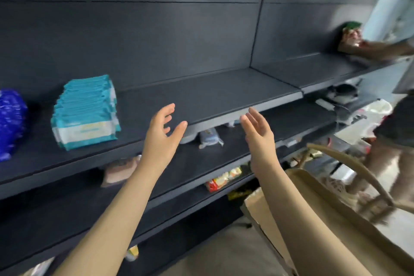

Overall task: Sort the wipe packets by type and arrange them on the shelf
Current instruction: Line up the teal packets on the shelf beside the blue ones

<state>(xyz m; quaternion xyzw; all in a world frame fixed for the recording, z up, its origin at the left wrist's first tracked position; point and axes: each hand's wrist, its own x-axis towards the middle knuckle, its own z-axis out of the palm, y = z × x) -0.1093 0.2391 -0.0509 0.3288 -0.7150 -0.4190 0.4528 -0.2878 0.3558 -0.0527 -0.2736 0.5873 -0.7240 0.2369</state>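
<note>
A row of teal and white wipe packets (86, 112) stands on the dark shelf (212, 96) at the left. Dark blue packets (10, 123) sit further left at the frame edge. My left hand (164, 134) and my right hand (257, 132) hover in front of the shelf's front edge, palms facing each other, fingers relaxed, holding nothing. Both are to the right of the teal packets and apart from them. A small pale packet (210, 138) lies on the shelf below, between my hands.
A tan bag with handles (331, 208) hangs at my right forearm. Another person (394, 6) stands at the far right holding a red and green packet (350, 36). Lower shelves carry a pink packet (118, 171) and red-yellow packets (221, 180).
</note>
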